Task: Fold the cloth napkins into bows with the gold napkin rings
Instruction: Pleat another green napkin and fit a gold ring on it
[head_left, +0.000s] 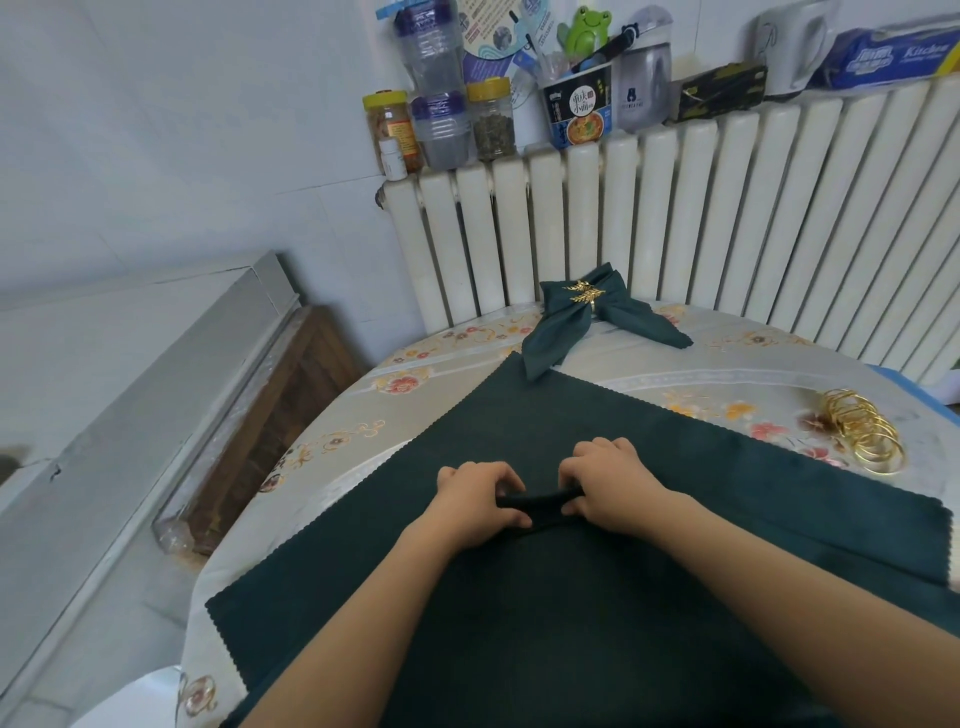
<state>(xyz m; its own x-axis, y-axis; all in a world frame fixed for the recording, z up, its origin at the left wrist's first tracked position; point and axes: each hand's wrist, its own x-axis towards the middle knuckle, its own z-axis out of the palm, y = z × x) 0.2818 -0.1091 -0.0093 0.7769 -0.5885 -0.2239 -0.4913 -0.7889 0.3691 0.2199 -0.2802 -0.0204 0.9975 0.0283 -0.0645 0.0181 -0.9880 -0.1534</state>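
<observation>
Dark green cloth pinched up into a short ridge between both hands. Left hand (480, 496) curled, fingers and thumb nipping the ridge's left end; right hand (608, 486) likewise clamped on the right end. Hands close together, not touching, ridge spanning the gap.

Flat napkin (701, 467) spread as a diamond over the table (332, 457), far corner pointing at the wall, scalloped edges visible left and right. Forearms lying across its near half.

Beyond the far corner: finished bow napkin (587, 317) in the same green, cinched with a gold leaf ring (584, 292), one tail overlapping the flat napkin's tip.

Right of the napkin, just off its edge: loose pile of gold napkin rings (865, 431) on the floral tablecloth.

Behind the table: white radiator (727, 218), top used as a shelf. Yellow-lidded jar (392, 130) with orange-brown contents; second yellow-lidded jar (491, 119) with dark green bits; stacked clear tubs with purple lids (436, 88), contents unclear; noodle cup (579, 111) stuffed with pens and a green frog clip; grey tumbler (644, 78); kitchen paper pack (888, 54) far right.
</observation>
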